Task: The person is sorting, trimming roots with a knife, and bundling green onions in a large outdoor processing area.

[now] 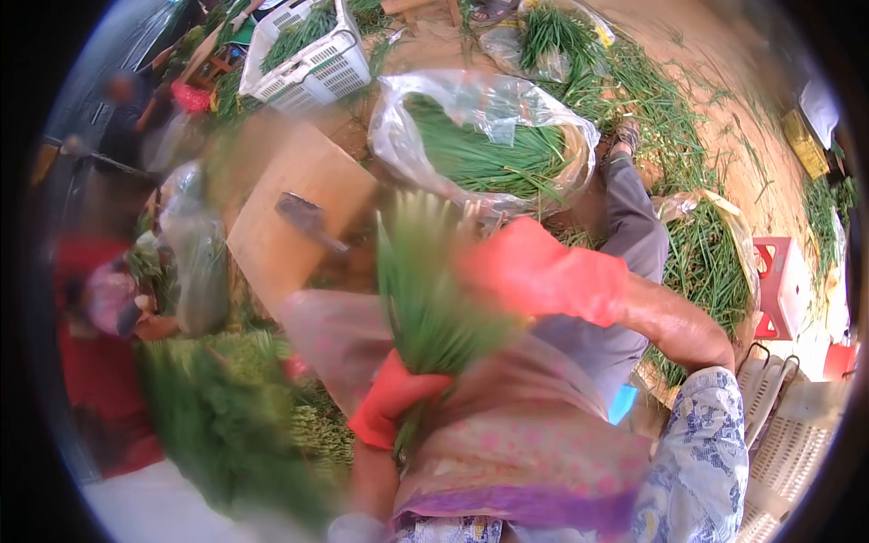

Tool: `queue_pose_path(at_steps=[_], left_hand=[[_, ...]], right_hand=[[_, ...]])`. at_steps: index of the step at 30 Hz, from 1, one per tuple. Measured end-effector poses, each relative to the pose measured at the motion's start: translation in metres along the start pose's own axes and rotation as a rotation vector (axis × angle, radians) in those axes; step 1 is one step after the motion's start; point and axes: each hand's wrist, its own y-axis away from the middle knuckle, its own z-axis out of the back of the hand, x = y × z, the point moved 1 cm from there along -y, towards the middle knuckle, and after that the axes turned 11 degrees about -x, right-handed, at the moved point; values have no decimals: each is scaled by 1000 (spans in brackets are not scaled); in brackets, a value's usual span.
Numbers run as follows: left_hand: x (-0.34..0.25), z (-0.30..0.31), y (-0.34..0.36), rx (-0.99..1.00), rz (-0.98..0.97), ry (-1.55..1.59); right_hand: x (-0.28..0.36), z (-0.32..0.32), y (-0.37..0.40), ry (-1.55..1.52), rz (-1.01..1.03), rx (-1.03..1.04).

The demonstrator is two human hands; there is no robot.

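The left hand (391,407), in a red glove, has its fingers clenched round the base of a bunch of greens (425,299) held upright over the lap. The gloved right hand (529,271) is beside the bunch's top, too blurred to tell its grip. One bunch seems gathered; the plastic bag (398,122) beyond holds plenty more.

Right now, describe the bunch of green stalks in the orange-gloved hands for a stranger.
Find the big clear plastic bag of greens at upper middle. Just below, the orange-gloved left hand grips the base of an upright bunch of thin green stalks, the right hand beside its top. It alone is hand-held, not bagged or strewn.
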Motion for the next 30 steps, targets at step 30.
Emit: queue_pose_path(at_steps=[30], left_hand=[[-1, -5, -2, 68, 125, 322]], right_hand=[[5, 76, 30, -376, -799, -174]])
